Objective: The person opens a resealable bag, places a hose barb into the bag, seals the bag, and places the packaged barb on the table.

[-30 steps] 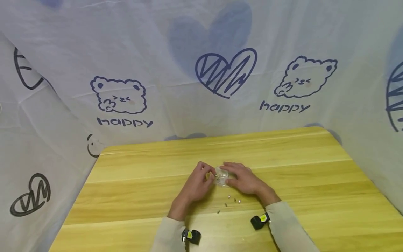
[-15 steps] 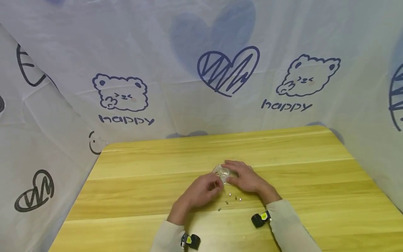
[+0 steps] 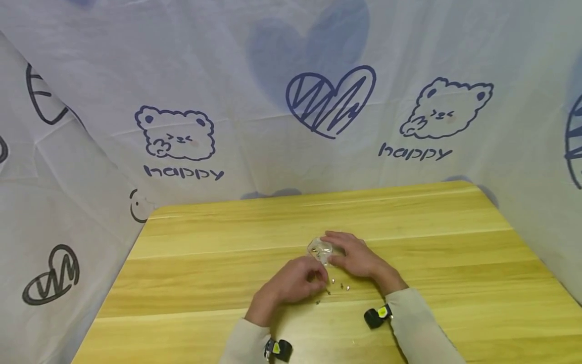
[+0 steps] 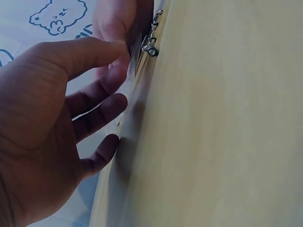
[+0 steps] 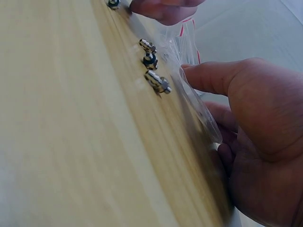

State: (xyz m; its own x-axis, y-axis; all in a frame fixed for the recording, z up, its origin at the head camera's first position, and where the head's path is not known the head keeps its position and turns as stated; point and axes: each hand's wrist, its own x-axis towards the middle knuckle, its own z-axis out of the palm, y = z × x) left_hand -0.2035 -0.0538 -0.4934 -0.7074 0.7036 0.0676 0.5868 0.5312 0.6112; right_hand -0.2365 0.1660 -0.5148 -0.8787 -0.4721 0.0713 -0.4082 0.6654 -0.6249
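Observation:
A small clear plastic zip bag (image 3: 318, 246) lies on the table with gold-coloured bits inside. My right hand (image 3: 354, 255) holds its right side between thumb and fingers; the right wrist view shows the bag's red-lined end (image 5: 189, 40). In front of the bag lie several small silver-and-brass metal pieces (image 5: 156, 82), their exact kind unclear. My left hand (image 3: 297, 278) is low over the table beside these pieces, nearer to me than the bag. In the left wrist view its thumb and forefinger tips come together (image 4: 124, 52); whether they pinch a piece is hidden.
The wooden table (image 3: 204, 242) reaches back to a white cloth (image 3: 254, 141) printed with bears and hearts, which also hangs at both sides. Black wrist cameras (image 3: 375, 318) sit on both forearms.
My left hand has drawn away from the bag, toward me and to the right, up to the loose metal pieces. My right hand stays on the bag.

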